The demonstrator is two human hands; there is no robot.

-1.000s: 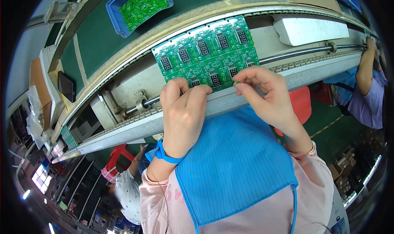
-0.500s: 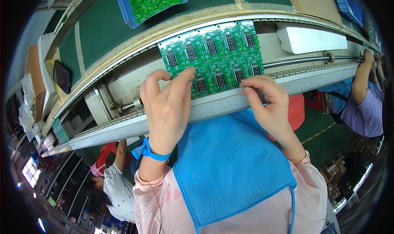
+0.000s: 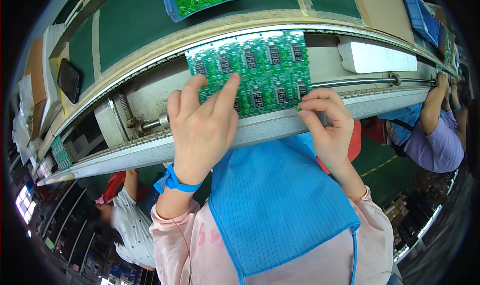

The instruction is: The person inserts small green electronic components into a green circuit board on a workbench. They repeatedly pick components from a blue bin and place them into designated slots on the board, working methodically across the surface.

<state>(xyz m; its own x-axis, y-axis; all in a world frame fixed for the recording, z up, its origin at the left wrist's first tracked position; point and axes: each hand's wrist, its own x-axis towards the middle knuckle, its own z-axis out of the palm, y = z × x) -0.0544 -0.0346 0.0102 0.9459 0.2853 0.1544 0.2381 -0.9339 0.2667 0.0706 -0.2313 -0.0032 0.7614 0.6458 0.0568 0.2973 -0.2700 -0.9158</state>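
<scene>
Nearest my camera, a blue apron (image 3: 285, 205) hangs over a pink sleeve on either side, and a blue strap (image 3: 180, 182) circles the left wrist. Just beyond it I have the left hand (image 3: 205, 127) about half open, back upward, its fingers spread and loosely bent over the left part of the green circuit board (image 3: 262, 75); the index fingertip reaches toward the board's middle, but I can't tell whether it presses on the surface. I see nothing in that grip, though the palm is turned from me. The right hand (image 3: 325, 120) is nearly closed: thumb and forefinger pinch a small green part (image 3: 298, 107) just beside the board's near right corner, its other fingers curled. The board itself spans the track, its near edge along the metal rail (image 3: 270, 129) and its far edge by the chain on the other side, with two rows of dark digit displays across it. A steel rod (image 3: 357, 82) runs out past its right edge, and a white block (image 3: 377, 55) sits beyond that. Farther off, on the green bench (image 3: 135, 30), I see a blue bin (image 3: 170, 5) of loose green parts near the front edge, and a black device (image 3: 69, 80) toward the left end.
</scene>
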